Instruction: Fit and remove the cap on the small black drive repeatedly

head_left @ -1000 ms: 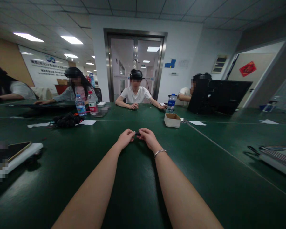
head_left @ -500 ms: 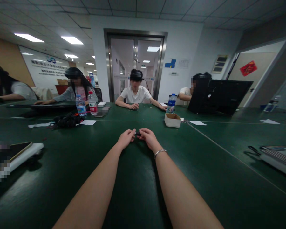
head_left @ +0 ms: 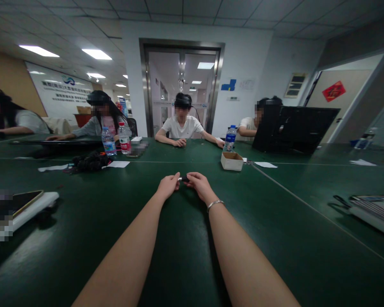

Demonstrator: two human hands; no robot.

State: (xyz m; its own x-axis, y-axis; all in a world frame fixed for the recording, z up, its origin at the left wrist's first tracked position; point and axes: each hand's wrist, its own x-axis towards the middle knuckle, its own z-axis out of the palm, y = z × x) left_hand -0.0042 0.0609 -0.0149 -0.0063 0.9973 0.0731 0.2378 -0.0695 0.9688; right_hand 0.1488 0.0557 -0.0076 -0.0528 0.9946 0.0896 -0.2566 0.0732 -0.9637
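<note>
Above the green table (head_left: 262, 238), in the middle of the head view, a small black object with a silver end (head_left: 184, 179) spans the gap between my two hands. Its exact kind is too small to make out. My left hand (head_left: 168, 186) is closed, with thumb and fingers pinching at the silver end. On the other side, my right hand (head_left: 199, 184), with a silver bangle at the wrist, is pinched around the black end. My fingertips hide part of both ends.
An open small box (head_left: 231, 162) and a water bottle (head_left: 229, 139) stand ahead to the right, near a black monitor (head_left: 297, 128). Ahead left are two bottles and a dark tangled bundle (head_left: 88, 163). A phone (head_left: 25, 198) lies at left. Several people sit opposite.
My left hand has drawn slightly left, away from my right. More of the silver end now shows between them. My right hand has hardly moved.
</note>
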